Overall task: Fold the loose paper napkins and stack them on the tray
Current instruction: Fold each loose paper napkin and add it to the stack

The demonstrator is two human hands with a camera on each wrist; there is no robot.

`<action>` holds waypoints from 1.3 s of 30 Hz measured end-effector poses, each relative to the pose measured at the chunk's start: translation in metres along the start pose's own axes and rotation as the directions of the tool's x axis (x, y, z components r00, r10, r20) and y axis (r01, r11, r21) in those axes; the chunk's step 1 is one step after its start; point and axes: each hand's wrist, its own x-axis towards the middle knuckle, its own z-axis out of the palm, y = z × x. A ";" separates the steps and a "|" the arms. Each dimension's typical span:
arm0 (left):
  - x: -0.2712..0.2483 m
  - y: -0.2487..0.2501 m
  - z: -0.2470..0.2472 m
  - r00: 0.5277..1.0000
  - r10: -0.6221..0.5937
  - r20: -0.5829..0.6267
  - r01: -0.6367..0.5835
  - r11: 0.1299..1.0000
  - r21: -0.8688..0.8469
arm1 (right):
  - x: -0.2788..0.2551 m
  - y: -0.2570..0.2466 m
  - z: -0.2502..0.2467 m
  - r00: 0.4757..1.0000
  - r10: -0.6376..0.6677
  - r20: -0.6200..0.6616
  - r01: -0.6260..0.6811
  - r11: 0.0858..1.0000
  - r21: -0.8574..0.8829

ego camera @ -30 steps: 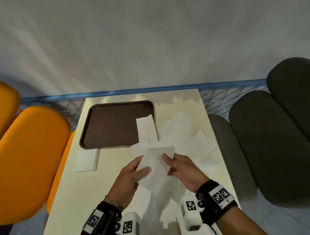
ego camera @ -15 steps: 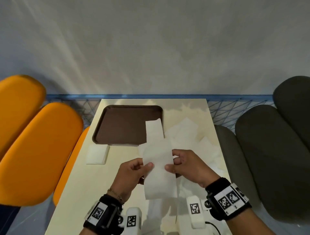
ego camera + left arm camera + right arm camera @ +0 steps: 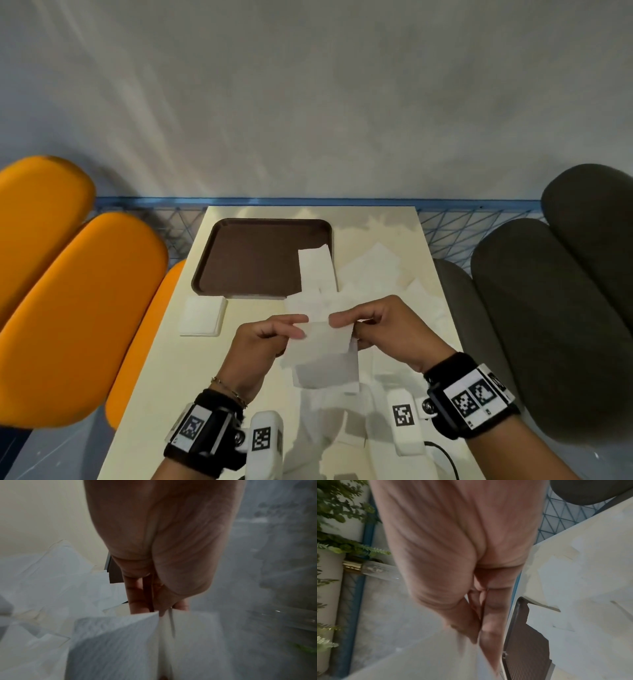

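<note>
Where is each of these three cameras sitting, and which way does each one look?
Head: on the person's head, looking down at the table, brown tray, both hands and wristbands.
Left wrist: along the left hand to its fingers pinching the held napkin.
Right wrist: along the right hand towards the same napkin; tray and plants beyond.
Shared: all three show the held napkin and the tray.

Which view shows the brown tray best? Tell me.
The head view: the whole tray shows on the table, one napkin overlapping its right edge. The right wrist view catches a corner; the left wrist view only a dark sliver.
</note>
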 end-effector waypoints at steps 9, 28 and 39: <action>-0.017 0.038 -0.030 0.835 0.528 0.155 -0.523 0.674 0.522 | 0.019 -0.030 0.041 0.942 0.062 -0.331 -0.089 0.994 -0.065; -0.004 0.020 -0.055 0.770 0.614 0.170 -0.580 0.565 0.587 | 0.015 -0.069 0.089 0.936 0.238 -0.258 -0.279 0.951 -0.135; -0.016 0.053 -0.082 0.957 0.229 0.175 -0.258 0.951 0.169 | -0.024 -0.077 0.092 0.964 -0.236 -0.119 0.161 0.882 -0.444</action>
